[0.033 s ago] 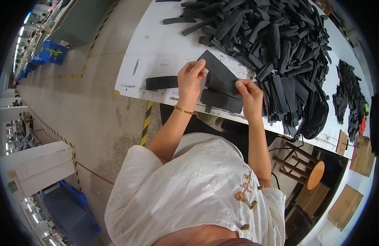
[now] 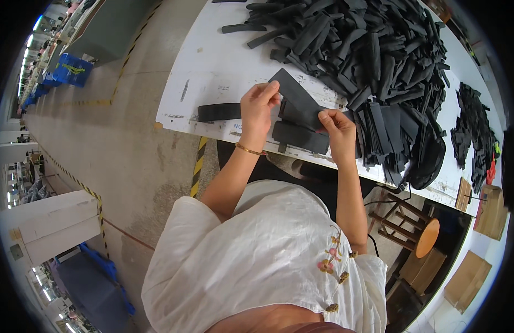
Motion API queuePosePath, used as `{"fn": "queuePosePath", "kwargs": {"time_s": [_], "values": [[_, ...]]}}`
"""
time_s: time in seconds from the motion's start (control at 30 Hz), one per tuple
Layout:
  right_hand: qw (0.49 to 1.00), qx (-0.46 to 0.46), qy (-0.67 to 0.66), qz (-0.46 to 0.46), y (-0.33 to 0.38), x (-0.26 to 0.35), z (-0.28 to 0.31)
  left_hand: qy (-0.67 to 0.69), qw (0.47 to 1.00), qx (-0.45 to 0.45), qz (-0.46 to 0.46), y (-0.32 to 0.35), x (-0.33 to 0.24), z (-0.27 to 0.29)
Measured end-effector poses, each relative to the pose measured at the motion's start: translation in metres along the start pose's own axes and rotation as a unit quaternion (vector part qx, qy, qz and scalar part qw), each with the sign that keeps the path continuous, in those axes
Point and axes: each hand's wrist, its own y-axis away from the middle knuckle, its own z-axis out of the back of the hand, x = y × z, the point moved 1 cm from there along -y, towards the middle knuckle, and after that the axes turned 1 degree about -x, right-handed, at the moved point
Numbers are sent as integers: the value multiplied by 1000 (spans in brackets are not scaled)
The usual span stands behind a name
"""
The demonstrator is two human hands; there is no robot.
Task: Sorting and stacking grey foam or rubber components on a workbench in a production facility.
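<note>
My left hand (image 2: 258, 108) and my right hand (image 2: 337, 130) both grip one flat black foam strip (image 2: 296, 95), held tilted just above the white table (image 2: 212, 66). The left fingers pinch its upper left end and the right fingers pinch its lower right end. Under the held strip, a short stack of black strips (image 2: 301, 139) lies near the table's front edge. Left of my left hand, a single black strip (image 2: 219, 112) lies flat. A big heap of black strips (image 2: 368, 50) covers the table beyond my hands.
A smaller heap of black pieces (image 2: 473, 127) lies at the far right of the table. A wooden stool (image 2: 423, 236) and cardboard boxes (image 2: 468, 280) stand lower right. Yellow-black floor tape (image 2: 198, 166) runs under the table edge, and blue crates (image 2: 71, 69) sit far left.
</note>
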Motion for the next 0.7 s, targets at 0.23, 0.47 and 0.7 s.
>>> {"fn": "queuePosePath", "kwargs": {"time_s": [0.23, 0.47, 0.7], "values": [[941, -8, 248, 232, -12, 51, -15, -71, 993, 91, 23, 14, -10, -12], [972, 142, -154, -109, -24, 26, -7, -14, 966, 228, 118, 18, -4, -12], [973, 85, -199, -78, -23, 13, -11, 8, 973, 167, 160, 17, -9, -19]]}}
